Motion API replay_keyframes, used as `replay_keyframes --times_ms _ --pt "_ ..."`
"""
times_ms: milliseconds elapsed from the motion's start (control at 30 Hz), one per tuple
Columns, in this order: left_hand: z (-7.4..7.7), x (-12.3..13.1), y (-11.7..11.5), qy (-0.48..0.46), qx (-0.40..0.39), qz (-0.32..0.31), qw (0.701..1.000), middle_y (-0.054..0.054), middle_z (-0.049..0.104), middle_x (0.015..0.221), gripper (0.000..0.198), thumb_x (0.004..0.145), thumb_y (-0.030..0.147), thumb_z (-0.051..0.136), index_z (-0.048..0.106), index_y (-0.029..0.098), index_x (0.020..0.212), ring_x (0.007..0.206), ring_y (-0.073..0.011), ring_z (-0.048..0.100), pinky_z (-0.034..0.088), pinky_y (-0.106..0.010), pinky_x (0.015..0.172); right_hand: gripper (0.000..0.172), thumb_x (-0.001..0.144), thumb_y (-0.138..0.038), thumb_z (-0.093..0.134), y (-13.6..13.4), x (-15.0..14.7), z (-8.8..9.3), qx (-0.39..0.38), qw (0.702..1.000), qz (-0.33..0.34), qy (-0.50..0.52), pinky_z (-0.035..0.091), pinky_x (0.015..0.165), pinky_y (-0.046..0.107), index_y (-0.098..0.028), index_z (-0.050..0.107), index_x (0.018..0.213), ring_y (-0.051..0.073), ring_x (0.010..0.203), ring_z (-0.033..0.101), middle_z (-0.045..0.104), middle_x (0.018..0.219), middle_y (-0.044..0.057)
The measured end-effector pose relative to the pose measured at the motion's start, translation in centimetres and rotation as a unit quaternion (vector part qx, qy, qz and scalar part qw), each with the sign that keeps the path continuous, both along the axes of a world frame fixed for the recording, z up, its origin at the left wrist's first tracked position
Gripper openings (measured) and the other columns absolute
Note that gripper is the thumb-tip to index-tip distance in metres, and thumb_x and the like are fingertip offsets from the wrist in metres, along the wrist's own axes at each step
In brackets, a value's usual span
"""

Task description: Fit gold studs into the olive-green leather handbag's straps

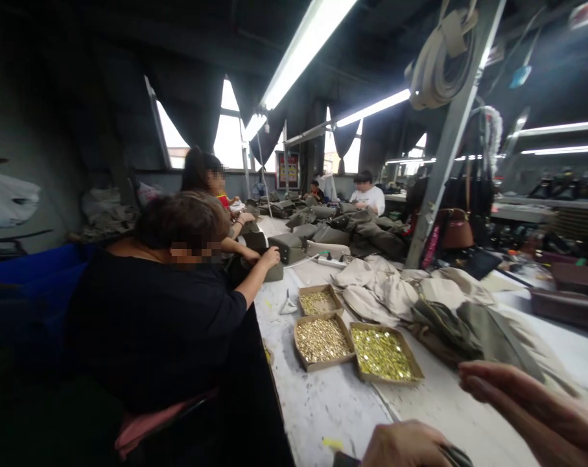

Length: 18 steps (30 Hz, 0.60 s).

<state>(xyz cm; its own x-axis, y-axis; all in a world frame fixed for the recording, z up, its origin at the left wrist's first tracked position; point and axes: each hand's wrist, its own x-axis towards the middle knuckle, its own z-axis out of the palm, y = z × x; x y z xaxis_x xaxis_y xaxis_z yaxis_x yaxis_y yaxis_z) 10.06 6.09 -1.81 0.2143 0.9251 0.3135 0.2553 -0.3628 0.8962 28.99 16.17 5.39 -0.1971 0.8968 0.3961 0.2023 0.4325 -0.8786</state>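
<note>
My left hand (404, 446) sits at the bottom edge, curled closed around a dark thing that is mostly cut off. My right hand (522, 399) reaches in from the lower right with its fingers stretched out toward the left and nothing in them. It hovers just in front of a pile of olive fabric pieces (473, 327). Beyond both hands, three cardboard trays lie on the white worktable (323, 402): one of bright gold metal bits (382, 353), one of paler gold bits (321, 339) and a smaller one (317, 301).
A person in a black shirt (162, 311) sits close on the left, working at the table. More people sit farther along. Beige fabric (386, 288) and olive bags (323, 237) cover the table behind. A slanted steel post (442, 162) rises at right.
</note>
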Motion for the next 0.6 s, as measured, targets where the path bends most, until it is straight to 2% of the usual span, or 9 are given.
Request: replay_keyframes --times_ms 67,133,200,300,400,600 --pt "0.5 0.7 -0.3 -0.04 -0.007 0.031 0.999 -0.006 0.078 0.112 0.014 0.083 0.022 0.07 0.083 0.024 0.087 0.105 -0.0238 0.072 0.055 -0.033 0.096 0.028 0.069 -0.048 0.084 -4.8 1.3 0.5 0.027 0.999 -0.004 0.027 0.065 0.068 0.022 -0.024 0.081 0.081 0.026 0.075 0.077 0.08 0.085 0.008" --pt "1.2 1.1 -0.5 -0.044 -0.024 0.066 0.997 -0.006 0.077 0.111 0.018 0.082 0.015 0.067 0.083 0.023 0.085 0.107 -0.0222 0.071 0.054 -0.033 0.099 0.018 0.08 -0.042 0.079 -8.8 1.4 0.6 -0.015 0.999 0.004 0.03 0.063 0.068 0.021 -0.023 0.079 0.08 0.022 0.074 0.076 0.079 0.083 0.006" --pt "1.6 0.9 -0.1 -0.017 -0.027 0.067 0.997 -0.007 0.076 0.116 0.019 0.085 0.017 0.064 0.082 0.023 0.087 0.111 -0.0229 0.07 0.053 -0.036 0.102 0.012 0.084 -0.035 0.078 -11.0 1.0 -0.2 -0.046 0.997 -0.011 0.06 0.061 0.07 0.021 -0.024 0.077 0.084 0.018 0.073 0.074 0.078 0.082 0.003" --pt "1.4 0.4 1.2 0.016 -0.019 0.063 0.998 -0.009 0.075 0.12 0.018 0.087 0.024 0.064 0.082 0.024 0.089 0.114 -0.0247 0.069 0.052 -0.041 0.106 0.006 0.09 -0.028 0.072 -12.3 0.8 -2.2 -0.06 0.994 -0.041 0.082 0.057 0.073 0.02 -0.024 0.076 0.088 0.016 0.078 0.072 0.077 0.085 0.001" --pt "1.2 0.3 1.5 0.041 -0.003 0.072 0.997 -0.009 0.075 0.12 0.016 0.087 0.027 0.065 0.081 0.024 0.088 0.113 -0.0258 0.07 0.054 -0.043 0.105 0.008 0.093 -0.024 0.068 -12.6 0.7 -4.1 -0.063 0.994 -0.045 0.082 0.053 0.076 0.02 -0.024 0.075 0.089 0.014 0.08 0.069 0.076 0.085 -0.001" --pt "1.6 0.7 0.9 0.087 0.043 0.074 0.993 -0.008 0.075 0.119 0.017 0.089 0.025 0.063 0.081 0.025 0.087 0.112 -0.0247 0.071 0.057 -0.041 0.101 0.007 0.092 -0.021 0.066 -11.7 -0.6 -6.1 -0.062 0.989 -0.054 0.126 0.049 0.077 0.02 -0.023 0.072 0.088 0.013 0.079 0.065 0.072 0.083 -0.003"
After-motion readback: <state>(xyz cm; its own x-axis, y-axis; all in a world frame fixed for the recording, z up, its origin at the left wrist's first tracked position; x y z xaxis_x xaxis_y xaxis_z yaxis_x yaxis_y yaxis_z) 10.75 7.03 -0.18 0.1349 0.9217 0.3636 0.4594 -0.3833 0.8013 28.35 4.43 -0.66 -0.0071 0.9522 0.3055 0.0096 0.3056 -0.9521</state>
